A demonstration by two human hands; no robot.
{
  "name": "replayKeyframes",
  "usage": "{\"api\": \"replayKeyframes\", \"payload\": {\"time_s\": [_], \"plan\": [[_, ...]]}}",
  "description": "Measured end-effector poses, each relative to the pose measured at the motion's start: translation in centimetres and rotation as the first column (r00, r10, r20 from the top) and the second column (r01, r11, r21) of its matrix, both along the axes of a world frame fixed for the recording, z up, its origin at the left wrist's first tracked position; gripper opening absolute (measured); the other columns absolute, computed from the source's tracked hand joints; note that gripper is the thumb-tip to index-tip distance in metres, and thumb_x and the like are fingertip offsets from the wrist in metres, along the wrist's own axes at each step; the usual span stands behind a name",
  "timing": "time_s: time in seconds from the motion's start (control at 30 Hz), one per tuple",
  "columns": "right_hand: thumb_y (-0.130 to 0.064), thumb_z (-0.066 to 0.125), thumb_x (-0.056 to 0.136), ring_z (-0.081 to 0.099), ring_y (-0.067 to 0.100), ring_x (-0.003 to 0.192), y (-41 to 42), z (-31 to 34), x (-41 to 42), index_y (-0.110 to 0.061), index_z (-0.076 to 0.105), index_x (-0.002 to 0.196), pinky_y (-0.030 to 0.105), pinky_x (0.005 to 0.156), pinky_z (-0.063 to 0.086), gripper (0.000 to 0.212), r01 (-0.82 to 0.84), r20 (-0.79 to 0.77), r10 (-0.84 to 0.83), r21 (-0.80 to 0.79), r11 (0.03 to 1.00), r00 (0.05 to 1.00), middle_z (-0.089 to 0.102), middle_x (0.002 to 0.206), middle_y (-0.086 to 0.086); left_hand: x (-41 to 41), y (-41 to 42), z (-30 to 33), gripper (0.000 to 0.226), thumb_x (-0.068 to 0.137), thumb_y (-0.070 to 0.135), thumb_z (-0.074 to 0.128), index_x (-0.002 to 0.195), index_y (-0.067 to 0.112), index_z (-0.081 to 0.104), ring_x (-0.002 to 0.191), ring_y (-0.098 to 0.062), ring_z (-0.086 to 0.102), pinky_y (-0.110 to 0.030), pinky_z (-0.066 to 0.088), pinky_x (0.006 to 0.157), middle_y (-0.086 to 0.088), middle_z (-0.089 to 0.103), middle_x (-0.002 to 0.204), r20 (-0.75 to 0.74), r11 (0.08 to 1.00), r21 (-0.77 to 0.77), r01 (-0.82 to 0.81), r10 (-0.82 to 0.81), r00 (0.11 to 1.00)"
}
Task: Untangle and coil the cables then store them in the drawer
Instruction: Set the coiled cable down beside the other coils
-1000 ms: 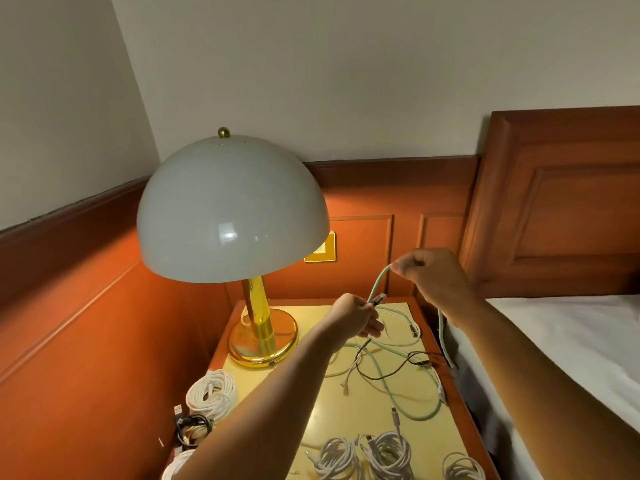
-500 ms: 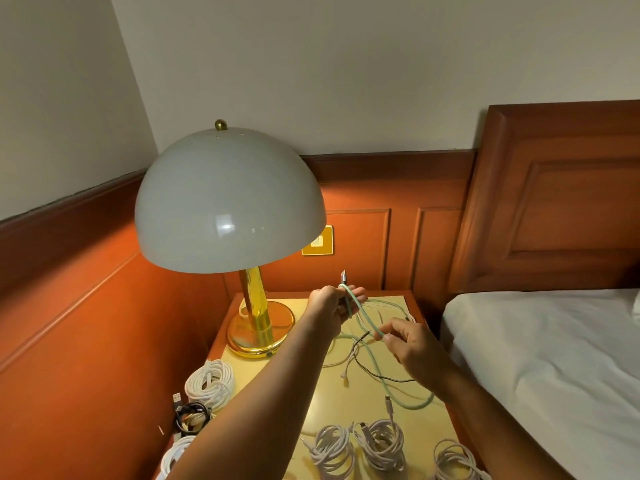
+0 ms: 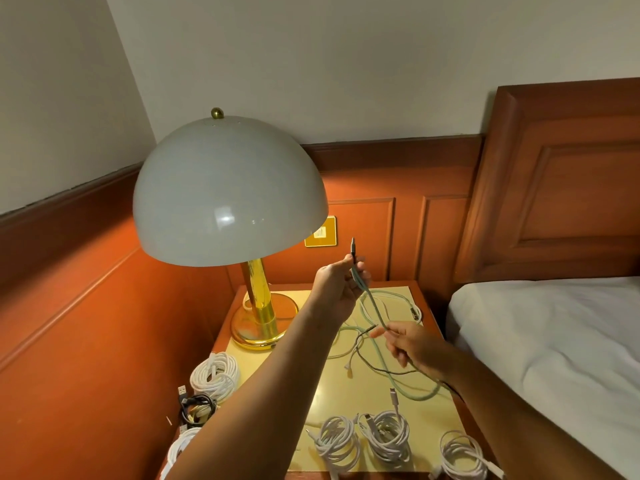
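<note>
My left hand [image 3: 337,289] is raised above the nightstand [image 3: 367,393] and pinches the pale green cable [image 3: 372,303] just below its dark plug, which points up. Lower and to the right, my right hand [image 3: 410,342] pinches the same cable, and the stretch between the hands runs taut. The rest of the green cable loops over the tabletop, tangled with a thin black cable [image 3: 377,368] and a white one [image 3: 351,362]. Three coiled white cables [image 3: 382,439] lie along the front edge. No drawer is visible.
A brass lamp [image 3: 228,192] with a white dome shade stands at the back left of the nightstand. Left of the nightstand, lower down, sit white coils [image 3: 214,375] and a black bundle [image 3: 197,408]. A bed [image 3: 554,341] with white sheets borders the right side.
My right hand came down from beside the headboard to a spot low over the tabletop, sliding along the green cable. My left hand rose and turned the plug upward.
</note>
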State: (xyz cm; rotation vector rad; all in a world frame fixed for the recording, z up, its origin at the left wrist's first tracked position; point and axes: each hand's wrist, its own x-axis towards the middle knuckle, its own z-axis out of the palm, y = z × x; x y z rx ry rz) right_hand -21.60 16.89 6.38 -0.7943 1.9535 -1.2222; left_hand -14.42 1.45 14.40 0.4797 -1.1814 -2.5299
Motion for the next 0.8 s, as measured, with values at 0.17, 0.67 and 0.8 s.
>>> {"api": "replayKeyframes", "payload": {"time_s": [0.17, 0.67, 0.8], "plan": [[-0.037, 0.046, 0.101, 0.037, 0.011, 0.048, -1.6, 3.3, -3.6, -0.007, 0.068, 0.103, 0.023, 0.047, 0.035, 0.037, 0.098, -0.121, -0.081, 0.146, 0.984, 0.989, 0.043, 0.060, 0.002, 1.0, 1.8, 1.6, 0.033, 0.104, 0.015, 0.036, 0.089, 0.001, 0.062, 0.048, -0.009, 0.046, -0.025, 0.039, 0.058, 0.000, 0.050, 0.056, -0.145, 0.991, -0.131, 0.022, -0.041, 0.989], [-0.033, 0.069, 0.088, 0.052, 0.010, 0.064, -3.0, 14.5, -6.5, -0.016, 0.062, 0.076, 0.024, 0.058, 0.035, 0.021, 0.188, -0.772, -0.124, -0.006, 0.982, 0.624, 0.057, 0.067, -0.004, 0.8, 1.4, 0.7, 0.026, 0.101, 0.020, 0.048, 0.093, 0.004, 0.067, 0.060, -0.011, 0.062, -0.021, 0.047, 0.059, -0.005, 0.070, 0.077, 0.302, 0.683, -0.658, 0.317, -0.146, 0.942], [-0.028, 0.067, 0.090, 0.053, 0.006, 0.069, -2.2, 15.2, -4.9, -0.017, 0.067, 0.082, 0.023, 0.060, 0.036, 0.014, 0.152, -0.796, -0.097, -0.007, 0.988, 0.598, 0.058, 0.070, -0.009, 0.3, 1.2, 0.0, 0.027, 0.101, 0.020, 0.047, 0.094, 0.002, 0.067, 0.062, -0.012, 0.067, -0.022, 0.049, 0.061, -0.005, 0.071, 0.077, 0.347, 0.703, -0.647, 0.295, -0.073, 0.935]]}}
